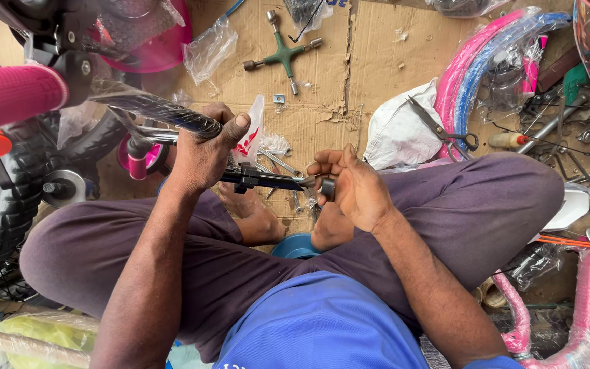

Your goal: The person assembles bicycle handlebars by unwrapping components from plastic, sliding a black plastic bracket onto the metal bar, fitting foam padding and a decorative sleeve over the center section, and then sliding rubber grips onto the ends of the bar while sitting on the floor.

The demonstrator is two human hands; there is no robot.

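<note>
**Gripping a black bike part over the lap, small cap at its tip**

Sitting cross-legged on a cardboard-covered floor point(322, 89), the person works w/ parts spread all round, so everything lies w/in arm's reach. The cardboard is flat, brown, creased and torn along a seam; looks like it serves as a work mat.

Largest thing nearby: a small bike at left, knobby black rubber tyre point(1, 219) and a fat pink ribbed handlebar grip point(11, 92) close to the camera. Top right, a bundle of pink and blue curved tubes point(476, 75) in clear plastic wrap, shiny and crinkled.

The left hand point(203, 154) is clamped round a black rod point(158, 109), glossy under plastic wrap, thumb laid along it; fingers wrapped tight, prob. to steady it. Just below that hand a black metal bracket w/ a bolt point(264, 179) sticks out to the right, held above the lap, between the two hands.

The right hand point(356, 188) is half curled, fingertips pinched on a small dark cap point(328, 188), cylindrical, right at the bracket's tip; whether cap and tip touch, can't tell.

Smaller bits on the cardboard: a white cloth or bag point(397, 133) w/ steel scissors point(438, 126) lying on it, a green-centred cross wrench point(285, 53) w/ four socket ends at top, and a loose clear plastic bag point(209, 48). A few spanners point(278, 160) lie by the bare feet.
</note>
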